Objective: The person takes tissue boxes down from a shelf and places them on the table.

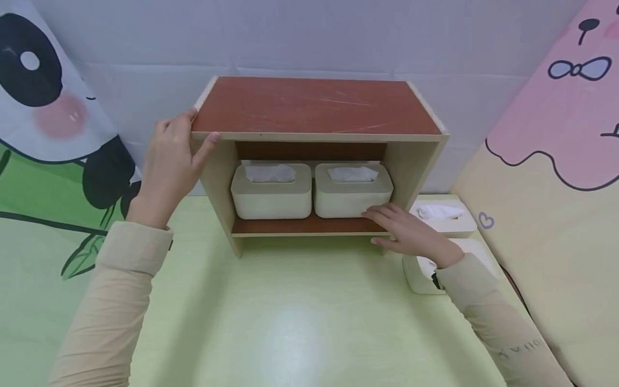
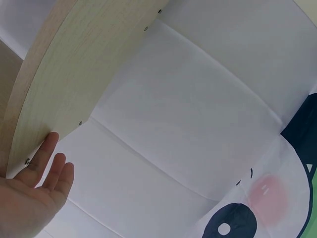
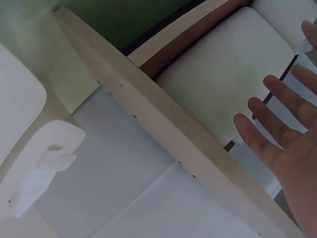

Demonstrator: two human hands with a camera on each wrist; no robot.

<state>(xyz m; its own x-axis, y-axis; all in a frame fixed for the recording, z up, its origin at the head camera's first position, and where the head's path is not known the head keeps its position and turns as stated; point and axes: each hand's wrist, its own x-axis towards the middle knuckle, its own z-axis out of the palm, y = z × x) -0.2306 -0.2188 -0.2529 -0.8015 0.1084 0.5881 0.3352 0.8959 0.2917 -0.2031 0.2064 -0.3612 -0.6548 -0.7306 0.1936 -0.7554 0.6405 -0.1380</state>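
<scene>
Tissue box (image 1: 338, 204) at ten o'clock from the right hand (image 1: 411, 232)

It sits in the shelf (image 1: 314, 105), long axis nine-to-three, a second box (image 1: 271, 205) at its nine o'clock. The right hand is nearer, fingers loosely extended, grasping nothing. The left hand (image 1: 169, 164) rests unclenched on the shelf's ten o'clock corner. Right fingers hide the tissue box's near corner; contact is unclear.

A creased, pale wall (image 1: 314, 32) spans the top of the head view. A cartoon panda (image 1: 63, 115) fills the upper left, a pink figure (image 1: 566, 118) the upper right. Glare (image 1: 292, 333) brightens the pale green table (image 1: 232, 317) at bottom centre.
</scene>
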